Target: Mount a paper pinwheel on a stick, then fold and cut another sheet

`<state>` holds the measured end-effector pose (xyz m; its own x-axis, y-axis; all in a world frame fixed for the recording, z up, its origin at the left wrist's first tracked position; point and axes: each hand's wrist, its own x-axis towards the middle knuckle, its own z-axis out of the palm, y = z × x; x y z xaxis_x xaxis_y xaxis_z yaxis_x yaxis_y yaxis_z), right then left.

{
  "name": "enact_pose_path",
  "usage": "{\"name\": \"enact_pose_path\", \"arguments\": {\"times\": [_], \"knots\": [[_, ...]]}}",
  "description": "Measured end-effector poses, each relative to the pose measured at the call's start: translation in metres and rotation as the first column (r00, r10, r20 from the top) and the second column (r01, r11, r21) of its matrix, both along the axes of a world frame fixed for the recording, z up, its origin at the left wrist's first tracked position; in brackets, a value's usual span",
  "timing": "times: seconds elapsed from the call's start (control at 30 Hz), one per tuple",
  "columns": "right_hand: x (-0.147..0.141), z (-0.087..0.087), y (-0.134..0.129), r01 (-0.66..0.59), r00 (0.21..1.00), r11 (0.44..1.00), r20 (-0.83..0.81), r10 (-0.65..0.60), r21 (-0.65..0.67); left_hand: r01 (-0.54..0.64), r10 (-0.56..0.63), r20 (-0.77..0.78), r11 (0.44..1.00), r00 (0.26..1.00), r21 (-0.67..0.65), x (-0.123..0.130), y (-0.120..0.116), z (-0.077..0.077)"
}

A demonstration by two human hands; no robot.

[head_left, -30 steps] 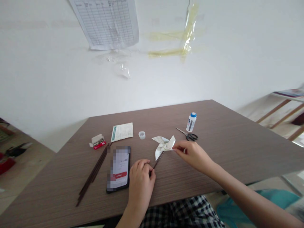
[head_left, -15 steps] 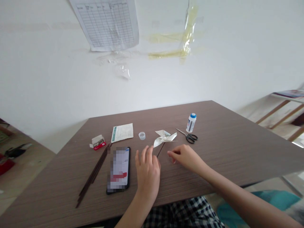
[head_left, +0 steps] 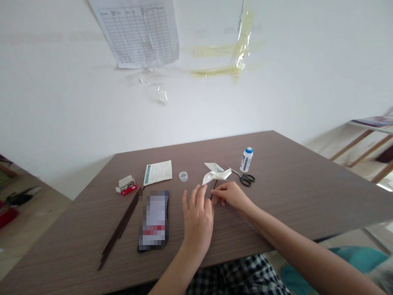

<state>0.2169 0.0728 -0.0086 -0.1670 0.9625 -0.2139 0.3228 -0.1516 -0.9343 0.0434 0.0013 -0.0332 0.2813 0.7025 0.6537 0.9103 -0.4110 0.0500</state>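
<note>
A pinwheel folded from white printed paper sits on the end of a thin dark stick, just beyond my hands. My left hand holds the lower stick at its thumb side, the thumb itself hidden and the other fingers spread forward. On the stick's right, below the paper blades, my right hand pinches it between thumb and forefinger. Black-handled scissors lie close behind the pinwheel, with a white glue bottle with a blue cap upright beside them.
To the left lie a phone, a bundle of dark sticks, an open small red-and-white box and a printed paper packet. A clear plastic ring or cap stands mid-table. A wall rises behind the table.
My left hand and the pinwheel have shifted slightly to the right. My right hand has moved left and closed on the stick, where before it was apart from it.
</note>
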Motion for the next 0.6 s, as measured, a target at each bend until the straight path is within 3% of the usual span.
{"name": "enact_pose_path", "arguments": {"times": [0.2, 0.43, 0.6], "knots": [[0.004, 0.005, 0.005, 0.043, 0.999, 0.999, -0.027, -0.044, -0.026, 0.026, -0.022, 0.053, 0.997, 0.998, -0.077, 0.002, 0.0, 0.003], [0.036, 0.004, 0.016, 0.064, 0.984, 0.991, 0.158, -0.082, 0.114, 0.017, -0.011, 0.057, 0.993, 0.998, -0.113, -0.011, -0.002, 0.005], [0.066, 0.002, 0.017, 0.052, 0.976, 0.973, 0.197, -0.097, 0.223, 0.012, -0.002, 0.049, 0.978, 0.999, -0.207, -0.024, -0.001, 0.008]]}}
